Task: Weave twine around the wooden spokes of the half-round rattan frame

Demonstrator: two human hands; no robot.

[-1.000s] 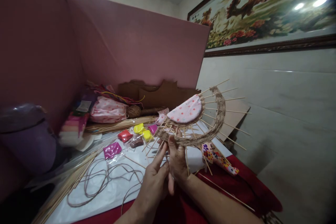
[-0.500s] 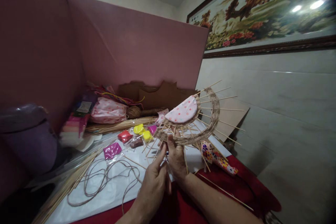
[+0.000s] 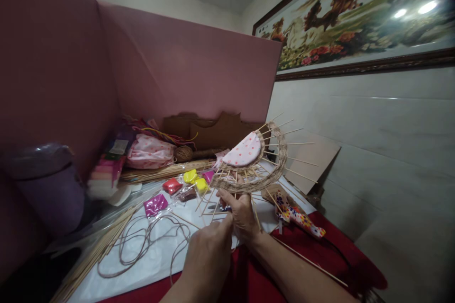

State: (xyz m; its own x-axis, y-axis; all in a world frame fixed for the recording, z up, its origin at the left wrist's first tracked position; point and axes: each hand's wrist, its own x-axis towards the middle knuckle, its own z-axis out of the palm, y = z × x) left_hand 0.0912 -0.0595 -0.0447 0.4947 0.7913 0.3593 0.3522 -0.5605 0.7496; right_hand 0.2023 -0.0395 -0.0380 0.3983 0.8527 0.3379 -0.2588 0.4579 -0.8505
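Observation:
A half-round woven fan frame (image 3: 283, 161), made of thin wooden sticks and bands of brown twine, stands tilted above the table. Pink dotted fabric (image 3: 243, 150) covers its half-disc centre, and bare stick ends fan out past the outer band. My right hand (image 3: 244, 213) grips its lower edge, thumb in front and fingers behind. Close below, my left hand (image 3: 209, 248) is closed in a fist beside the right wrist. What its fingers hold is hidden. A loose length of brown twine (image 3: 142, 246) lies in loops left of it.
Packets of red (image 3: 172, 185), yellow and purple material lie on the white sheet (image 3: 117, 284). Bundled sticks (image 3: 103, 246) run along the left. Behind are a twine ball (image 3: 184, 153), a dotted cloth bundle (image 3: 151, 151) and cardboard (image 3: 216, 128). A floral-patterned object (image 3: 298, 218) lies right.
My left hand has moved down from the woven band and curled into a fist. The fan frame has shifted slightly left in my right hand.

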